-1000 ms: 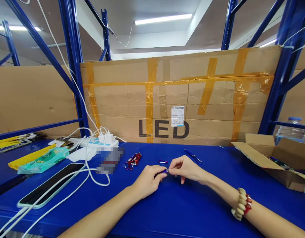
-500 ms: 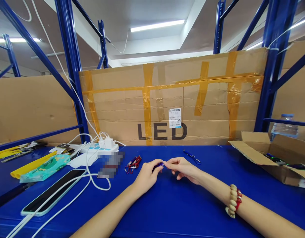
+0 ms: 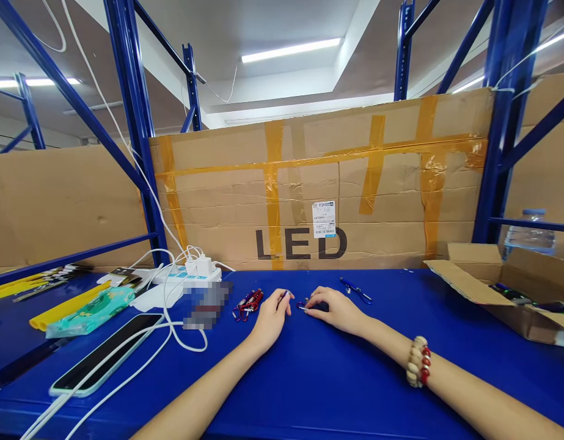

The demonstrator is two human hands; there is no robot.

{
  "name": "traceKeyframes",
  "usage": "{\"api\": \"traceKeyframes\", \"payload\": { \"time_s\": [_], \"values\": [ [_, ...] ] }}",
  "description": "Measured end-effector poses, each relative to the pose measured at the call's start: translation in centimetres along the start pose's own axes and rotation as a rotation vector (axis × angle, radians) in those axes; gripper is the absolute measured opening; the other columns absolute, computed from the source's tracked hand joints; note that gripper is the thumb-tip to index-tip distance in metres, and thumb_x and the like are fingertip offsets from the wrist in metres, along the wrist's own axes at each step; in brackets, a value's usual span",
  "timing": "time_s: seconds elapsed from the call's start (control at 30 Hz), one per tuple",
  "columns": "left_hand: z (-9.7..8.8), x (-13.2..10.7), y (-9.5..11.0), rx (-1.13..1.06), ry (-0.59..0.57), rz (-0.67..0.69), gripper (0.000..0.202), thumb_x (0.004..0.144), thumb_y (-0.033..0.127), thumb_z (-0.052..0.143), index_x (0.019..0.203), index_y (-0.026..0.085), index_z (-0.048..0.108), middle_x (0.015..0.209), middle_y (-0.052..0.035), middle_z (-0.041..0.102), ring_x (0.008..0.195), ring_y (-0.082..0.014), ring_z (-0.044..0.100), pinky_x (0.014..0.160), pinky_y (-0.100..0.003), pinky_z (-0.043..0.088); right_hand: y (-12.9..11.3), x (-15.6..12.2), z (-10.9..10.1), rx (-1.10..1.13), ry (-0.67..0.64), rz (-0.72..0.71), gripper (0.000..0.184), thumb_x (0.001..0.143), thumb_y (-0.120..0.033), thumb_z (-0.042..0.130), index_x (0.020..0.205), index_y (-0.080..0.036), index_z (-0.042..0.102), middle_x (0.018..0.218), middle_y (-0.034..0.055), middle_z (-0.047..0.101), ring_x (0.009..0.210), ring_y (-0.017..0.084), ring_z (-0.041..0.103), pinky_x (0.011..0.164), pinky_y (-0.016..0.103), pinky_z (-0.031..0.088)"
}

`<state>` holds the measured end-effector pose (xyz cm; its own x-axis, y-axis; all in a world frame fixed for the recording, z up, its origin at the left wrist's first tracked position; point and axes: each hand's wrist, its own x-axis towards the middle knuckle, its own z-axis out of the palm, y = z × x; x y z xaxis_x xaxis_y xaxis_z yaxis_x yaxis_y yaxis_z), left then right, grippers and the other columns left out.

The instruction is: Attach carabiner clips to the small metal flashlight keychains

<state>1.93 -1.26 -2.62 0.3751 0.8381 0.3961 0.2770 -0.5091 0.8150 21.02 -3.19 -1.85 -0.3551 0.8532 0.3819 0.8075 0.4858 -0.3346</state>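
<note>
My left hand [image 3: 271, 318] is closed around a small dark tube, mostly hidden by the fingers; its shiny end [image 3: 285, 294] shows at the fingertips. A short gap to the right, my right hand [image 3: 335, 310] is bent down at the table, thumb and fingertips pinching a small blue carabiner [image 3: 302, 305]. Beyond the right hand lies a blue tube with a carabiner [image 3: 356, 291], with tiny silvery bits [image 3: 348, 291] beside it, too small to name. Left of my left hand, several red and purple tubes with carabiners [image 3: 249, 304] lie in a cluster.
A phone [image 3: 107, 354], white cables and a white power strip [image 3: 190, 276] occupy the left side, near a green packet [image 3: 91, 311]. An open cardboard box [image 3: 506, 293] with dark items stands at right. A taped cardboard panel [image 3: 217, 208] closes the back of the blue table [image 3: 300, 391].
My hands have moved apart from where they met at the purple tube. The right hand has lowered to the table with the carabiner. Tiny silvery bits now show beside the lying blue tube.
</note>
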Motion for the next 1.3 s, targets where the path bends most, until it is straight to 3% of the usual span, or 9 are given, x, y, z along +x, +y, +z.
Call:
{"api": "traceKeyframes", "payload": {
  "time_s": [0.3,0.47,0.57,0.67,0.8,0.9,0.97,1.1,1.3],
  "values": [
    [0.1,0.0,0.0,-0.088,0.032,-0.017,0.031,0.085,0.043,0.032,0.091,0.015,0.044,0.063,0.002,0.046,0.051,-0.0086,0.041,0.053,-0.022,0.033,-0.8,-0.2,-0.8,-0.029,0.018,0.083,0.022,0.077,-0.039,0.054,0.085,-0.024,0.068,0.088,0.0013,0.062,0.078,0.014,0.055,0.066,0.025,0.041],
    [-0.2,0.0,0.3,-0.119,0.076,0.005,0.032,0.086,0.044,0.03,0.092,0.015,0.042,0.065,0.002,0.047,0.054,-0.0085,0.042,0.054,-0.022,0.033,1.0,-0.2,-3.9,-0.137,0.25,0.315,0.021,0.08,-0.028,0.049,0.093,-0.024,0.065,0.093,0.0003,0.064,0.084,0.016,0.057,0.069,0.027,0.041],
    [-0.2,0.0,0.6,-0.113,0.119,0.019,0.032,0.087,0.045,0.029,0.091,0.016,0.042,0.066,0.0016,0.048,0.055,-0.0088,0.043,0.054,-0.021,0.034,2.6,-0.4,-5.2,-0.201,0.301,0.403,0.023,0.079,-0.022,0.048,0.096,-0.023,0.064,0.094,0.0007,0.064,0.085,0.016,0.057,0.068,0.027,0.041],
    [-0.8,-0.1,1.1,-0.104,0.284,0.035,0.031,0.087,0.045,0.029,0.09,0.017,0.041,0.068,0.0011,0.049,0.056,-0.009,0.043,0.055,-0.021,0.034,3.5,-0.5,-5.0,-0.212,0.246,0.422,0.023,0.078,-0.02,0.049,0.095,-0.021,0.064,0.092,0.002,0.064,0.084,0.017,0.057,0.067,0.027,0.042],
    [-3.1,0.1,1.9,-0.161,0.643,0.079,0.028,0.088,0.044,0.029,0.091,0.018,0.04,0.07,0.0007,0.048,0.058,-0.0092,0.044,0.059,-0.022,0.037,3.1,0.0,-3.2,-0.087,0.191,0.284,0.022,0.077,-0.022,0.05,0.095,-0.019,0.063,0.096,0.0029,0.063,0.081,0.014,0.058,0.071,0.026,0.044],
    [-5.0,0.2,2.7,-0.193,0.885,0.109,0.026,0.088,0.041,0.027,0.091,0.018,0.039,0.072,0.0,0.045,0.06,-0.0098,0.042,0.06,-0.022,0.037,2.2,1.7,-2.1,-0.028,0.153,0.21,0.023,0.078,-0.019,0.048,0.096,-0.019,0.063,0.098,0.0026,0.063,0.084,0.014,0.057,0.075,0.026,0.044],
    [-5.3,0.1,3.1,-0.21,0.954,0.111,0.025,0.089,0.04,0.025,0.091,0.018,0.038,0.072,-0.0004,0.042,0.061,-0.0104,0.04,0.061,-0.023,0.037,1.4,3.5,-1.6,-0.032,0.112,0.174,0.026,0.078,-0.016,0.047,0.098,-0.018,0.063,0.099,0.0027,0.062,0.088,0.015,0.057,0.08,0.027,0.043],
    [-3.3,-0.7,3.2,-0.181,0.65,0.099,0.027,0.089,0.043,0.026,0.093,0.019,0.038,0.068,-0.0003,0.041,0.06,-0.0116,0.04,0.058,-0.024,0.036,0.0,8.5,-0.3,-0.006,0.016,0.153,0.028,0.075,-0.013,0.051,0.1,-0.015,0.062,0.102,0.0052,0.062,0.092,0.017,0.056,0.082,0.028,0.042],
    [0.3,-1.9,1.8,-0.072,0.147,0.197,0.032,0.091,0.044,0.023,0.093,0.018,0.042,0.064,0.0005,0.041,0.059,-0.0113,0.04,0.057,-0.024,0.031,-2.3,15.7,2.8,0.104,0.077,0.249,0.008,0.077,-0.013,0.055,0.08,-0.013,0.063,0.085,0.0077,0.062,0.087,0.019,0.057,0.078,0.031,0.043]
  ]
}}
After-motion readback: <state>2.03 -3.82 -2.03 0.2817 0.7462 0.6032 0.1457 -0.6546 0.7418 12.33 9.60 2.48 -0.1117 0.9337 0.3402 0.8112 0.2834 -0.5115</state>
